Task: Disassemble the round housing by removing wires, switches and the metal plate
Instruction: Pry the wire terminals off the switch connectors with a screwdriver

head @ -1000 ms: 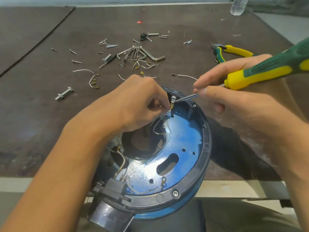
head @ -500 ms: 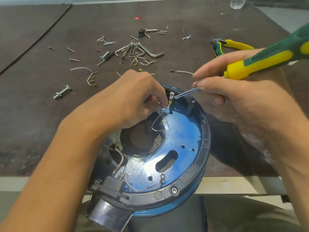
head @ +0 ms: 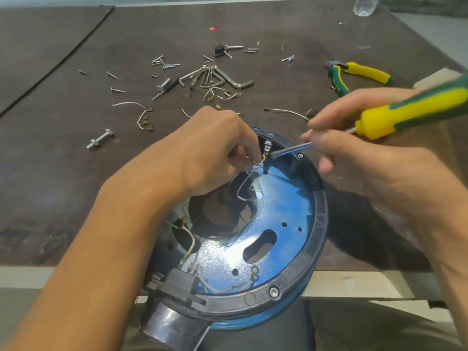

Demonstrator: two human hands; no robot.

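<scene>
The round housing (head: 320, 221), black-rimmed with a shiny blue metal plate (head: 283, 203) inside, leans over the table's near edge. My left hand (head: 212, 153) pinches a white wire (head: 249, 183) whose brass terminal sits on a small switch (head: 267, 145) at the housing's far rim. My right hand (head: 359, 153) grips a yellow-green screwdriver (head: 405, 107); its blade tip touches that terminal. More wires (head: 222, 288) run to a black connector block (head: 181, 282) at the near rim.
On the brown table (head: 50, 173) beyond the housing lie several loose screws, hex keys (head: 217, 78), removed wires (head: 136, 110), a bolt (head: 100, 139) and yellow-green pliers (head: 359, 74). A clear bottle (head: 364, 5) stands at the far right.
The screwdriver blade has stayed at the terminal while my left hand keeps pulling the wire; both hands shifted only slightly along with the camera.
</scene>
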